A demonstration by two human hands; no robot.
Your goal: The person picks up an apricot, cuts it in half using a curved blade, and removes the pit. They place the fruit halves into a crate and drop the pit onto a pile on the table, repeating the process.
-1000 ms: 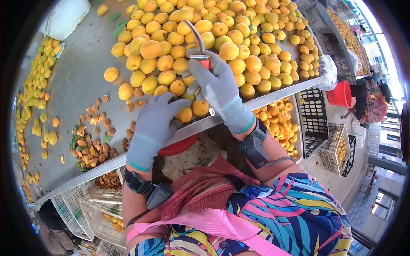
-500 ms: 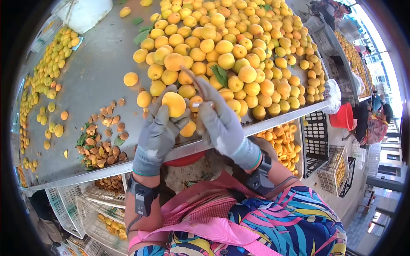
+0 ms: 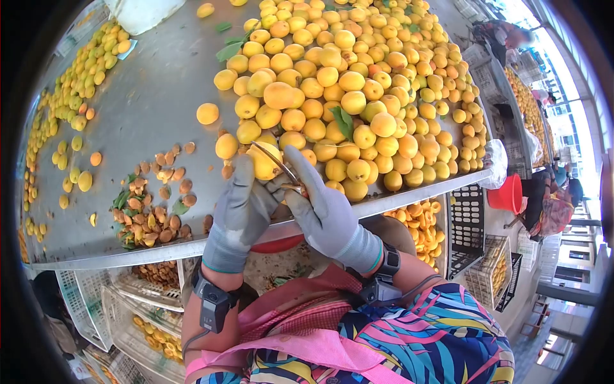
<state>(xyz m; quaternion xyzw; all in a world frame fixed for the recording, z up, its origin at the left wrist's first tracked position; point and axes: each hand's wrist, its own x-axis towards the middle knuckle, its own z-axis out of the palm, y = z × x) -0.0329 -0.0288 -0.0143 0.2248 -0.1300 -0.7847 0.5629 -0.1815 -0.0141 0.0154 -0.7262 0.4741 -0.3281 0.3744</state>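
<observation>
Both my hands wear grey gloves. My left hand grips a yellow apricot just above the near edge of the metal table. My right hand holds a small curved knife with its blade laid against that apricot. The two hands touch each other around the fruit. A big heap of yellow-orange apricots covers the table right behind them.
A pile of brown pits lies on the table to the left. More apricots line the far left edge. Halved fruit fills a tray under the table's right end. Crates, a red bucket and other people stand at right.
My left hand picked an apricot from the table edge and lifted it. My right hand brought the knife back from the heap and set the blade on the fruit.
</observation>
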